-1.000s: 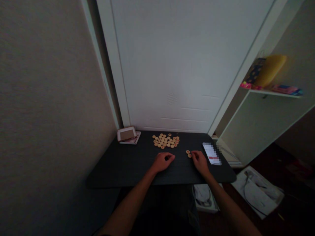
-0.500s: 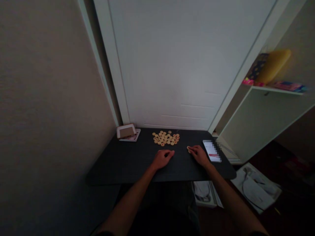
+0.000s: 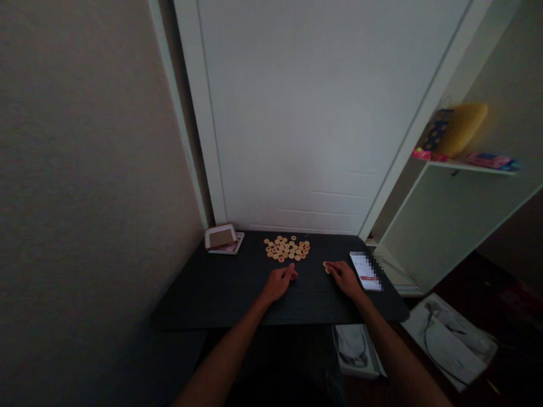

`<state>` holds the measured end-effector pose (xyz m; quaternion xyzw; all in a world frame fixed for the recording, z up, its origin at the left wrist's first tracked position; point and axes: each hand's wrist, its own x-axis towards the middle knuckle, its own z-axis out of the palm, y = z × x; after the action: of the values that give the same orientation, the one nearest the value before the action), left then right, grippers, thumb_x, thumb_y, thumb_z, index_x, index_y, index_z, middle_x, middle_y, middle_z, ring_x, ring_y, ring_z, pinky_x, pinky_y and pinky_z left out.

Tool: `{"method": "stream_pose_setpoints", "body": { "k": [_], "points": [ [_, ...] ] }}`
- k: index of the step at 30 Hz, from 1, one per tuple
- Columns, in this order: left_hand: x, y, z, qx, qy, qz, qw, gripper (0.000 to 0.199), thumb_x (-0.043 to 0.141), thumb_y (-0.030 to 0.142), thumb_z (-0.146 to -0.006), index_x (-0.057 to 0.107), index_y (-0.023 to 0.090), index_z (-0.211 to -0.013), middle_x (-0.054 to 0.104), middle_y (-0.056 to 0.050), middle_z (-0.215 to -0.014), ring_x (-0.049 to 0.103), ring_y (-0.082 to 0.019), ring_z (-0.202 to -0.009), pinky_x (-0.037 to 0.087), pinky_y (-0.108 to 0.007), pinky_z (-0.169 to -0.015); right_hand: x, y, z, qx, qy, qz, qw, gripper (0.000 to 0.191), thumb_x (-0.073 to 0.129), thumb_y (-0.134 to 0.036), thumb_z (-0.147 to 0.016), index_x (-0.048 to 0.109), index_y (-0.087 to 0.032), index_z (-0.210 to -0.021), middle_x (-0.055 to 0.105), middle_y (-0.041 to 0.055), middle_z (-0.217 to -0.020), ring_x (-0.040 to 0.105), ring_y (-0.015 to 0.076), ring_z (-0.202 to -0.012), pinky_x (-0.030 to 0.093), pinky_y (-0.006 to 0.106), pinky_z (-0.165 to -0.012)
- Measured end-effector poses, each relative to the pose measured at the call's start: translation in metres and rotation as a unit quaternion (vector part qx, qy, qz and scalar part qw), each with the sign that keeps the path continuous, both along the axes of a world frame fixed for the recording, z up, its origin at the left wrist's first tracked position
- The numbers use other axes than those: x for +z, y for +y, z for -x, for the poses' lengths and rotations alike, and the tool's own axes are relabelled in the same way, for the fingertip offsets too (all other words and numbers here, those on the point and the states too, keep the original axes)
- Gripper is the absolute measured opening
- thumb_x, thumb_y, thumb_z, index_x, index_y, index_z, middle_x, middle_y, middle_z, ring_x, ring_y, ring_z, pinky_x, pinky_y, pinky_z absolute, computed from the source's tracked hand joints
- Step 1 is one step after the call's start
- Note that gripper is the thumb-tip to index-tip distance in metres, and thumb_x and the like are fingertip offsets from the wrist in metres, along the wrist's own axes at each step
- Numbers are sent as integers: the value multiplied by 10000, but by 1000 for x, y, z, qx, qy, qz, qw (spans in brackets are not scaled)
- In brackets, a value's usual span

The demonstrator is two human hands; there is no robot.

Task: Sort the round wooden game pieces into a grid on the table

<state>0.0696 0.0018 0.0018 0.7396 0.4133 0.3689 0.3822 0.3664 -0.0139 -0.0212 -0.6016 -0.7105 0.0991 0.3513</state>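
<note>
A cluster of round, pale wooden xiangqi pieces (image 3: pixel 286 249), several with red markings, lies toward the back of the dark table (image 3: pixel 203 294). Just in front of it, my left hand (image 3: pixel 279 282) is closed, thumb on top and fingers curled under. Whatever it may hold is hidden. Farther right, my right hand (image 3: pixel 343 277) has its fingertips closed on a xiangqi piece (image 3: pixel 326 264) at the tabletop. Another piece lies close by there, partly covered by the fingers.
A phone (image 3: pixel 365 271) with a lit screen lies right of my right hand. Stacked framed boxes (image 3: pixel 224 238) occupy the back left corner. A white door (image 3: pixel 288 113) stands behind the table, with a shelf unit (image 3: pixel 462 220) at right and white boxes (image 3: pixel 449 339) on the floor.
The view has tilted up slightly, so everything sits lower. My left hand has turned and its thumb and fingers have drawn together. My right hand stays at the pieces beside the phone.
</note>
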Motion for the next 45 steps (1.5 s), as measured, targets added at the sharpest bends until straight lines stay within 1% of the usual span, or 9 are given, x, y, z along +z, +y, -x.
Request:
{"method": "stream_pose_setpoints", "body": {
  "k": [4, 7, 11, 14, 17, 24, 29, 37, 45],
  "points": [
    [2, 12, 7, 25, -8, -22, 999, 501, 325, 497, -960, 711, 180, -920, 740, -54, -907, 677, -187, -833, 520, -305, -781, 3, -4, 7, -21, 23, -35, 999, 349, 488, -437, -931, 702, -231, -1114, 664, 85, -983, 625, 223, -889, 510, 367, -821],
    [6, 23, 18, 76, 35, -120, 989, 307, 467, 402, -923, 689, 209, -1011, 711, -56, -1011, 642, -205, -934, 492, -340, -865, 4, -12, 17, -41, 37, -74, 996, 332, 489, -422, -936, 701, -220, -1091, 655, 99, -987, 623, 231, -893, 516, 379, -826],
    [13, 29, 34, 117, 163, -230, 952, 234, 533, 301, -898, 675, 245, -1075, 651, -84, -1079, 565, -257, -1043, 427, -411, -932, 8, -23, 37, -48, 26, -124, 991, 295, 458, -370, -958, 683, -230, -1088, 629, 108, -1013, 609, 238, -925, 505, 394, -876],
    [14, 23, 37, 106, 248, -261, 927, 231, 543, 282, -894, 677, 266, -1080, 624, -100, -1070, 533, -288, -1055, 415, -431, -894, 10, -26, 60, -21, 1, -145, 989, 265, 457, -322, -958, 671, -239, -1092, 611, 109, -1058, 584, 245, -1002, 492, 398, -914],
    [13, 14, 35, 105, 271, -274, 917, 241, 527, 281, -909, 661, 275, -1109, 612, -97, -1076, 521, -284, -1069, 406, -421, -880, 10, -25, 84, 20, -20, -142, 989, 243, 483, -275, -940, 669, -239, -1093, 612, 99, -1046, 577, 243, -1010, 487, 403, -922],
    [7, -2, 31, 21, 248, -269, 930, 203, 513, 281, -930, 666, 277, -1063, 645, -51, -1153, 539, -239, -1080, 414, -378, -895, 14, -15, 121, 50, 12, -126, 991, 254, 497, -189, -914, 660, -229, -1104, 629, 92, -1035, 595, 228, -978, 505, 378, -886],
    [-1, -5, 32, 13, 216, -242, 946, 191, 519, 300, -931, 665, 292, -1054, 684, -26, -1087, 577, -222, -1029, 436, -360, -882, 9, -12, 138, 63, 14, -114, 991, 267, 507, -168, -904, 646, -232, -1123, 662, 80, -1033, 601, 228, -989, 501, 370, -883],
    [-3, -6, 23, 23, 139, -191, 971, 173, 543, 312, -904, 654, 266, -1028, 686, -30, -1059, 617, -211, -997, 467, -354, -905, 3, -7, 139, 33, 25, -98, 994, 213, 526, -194, -909, 677, -231, -1055, 699, 68, -1002, 611, 235, -965, 464, 386, -894],
    [-6, -3, 17, 17, 33, -70, 997, 252, 564, 408, -877, 644, 231, -1038, 719, -43, -1012, 685, -192, -907, 546, -344, -852, 7, -12, 136, 64, 33, -67, 995, 137, 577, -261, -901, 695, -262, -972, 719, 28, -951, 623, 221, -915, 457, 368, -862]
  ]
}}
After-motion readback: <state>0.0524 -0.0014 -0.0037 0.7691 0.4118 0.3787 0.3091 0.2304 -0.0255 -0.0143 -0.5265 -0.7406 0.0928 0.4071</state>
